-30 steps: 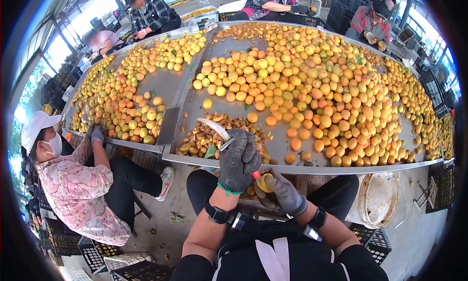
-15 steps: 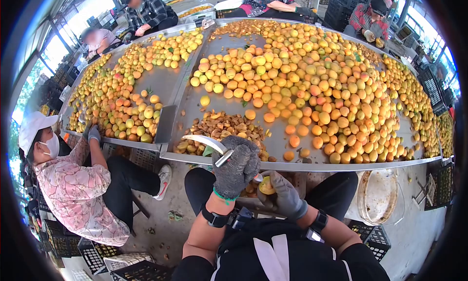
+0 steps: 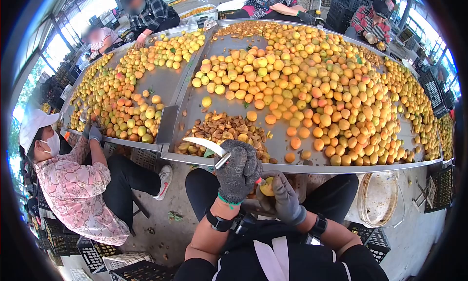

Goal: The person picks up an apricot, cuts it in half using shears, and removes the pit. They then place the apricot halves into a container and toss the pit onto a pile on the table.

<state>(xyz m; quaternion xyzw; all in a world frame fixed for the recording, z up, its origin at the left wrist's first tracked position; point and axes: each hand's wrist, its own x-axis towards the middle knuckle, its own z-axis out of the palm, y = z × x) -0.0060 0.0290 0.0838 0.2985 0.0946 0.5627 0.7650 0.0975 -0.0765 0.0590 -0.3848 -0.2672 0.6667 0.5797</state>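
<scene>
My left hand (image 3: 238, 170), in a dark knit glove, is closed round a curved metal blade (image 3: 205, 144) that points left over the table's front edge. A small red-tipped piece (image 3: 258, 180) shows beside that hand, against the fruit. My right hand (image 3: 288, 200), in a grey glove, holds a yellow-green fruit (image 3: 267, 187) between thumb and fingers, low in front of the table. Just beyond my left hand lies a heap of opened brownish fruit pieces (image 3: 226, 130).
Whole apricot-like fruits (image 3: 312, 86) cover much of the metal table (image 3: 183, 93). A masked co-worker (image 3: 78, 183) sits at the left; others sit along the far side. A white bucket (image 3: 378, 198) and black crates (image 3: 373, 239) stand at the right.
Both my hands have shifted very slightly, still holding the blade and the fruit. At the far left, a co-worker's hand has moved down to the fruits.
</scene>
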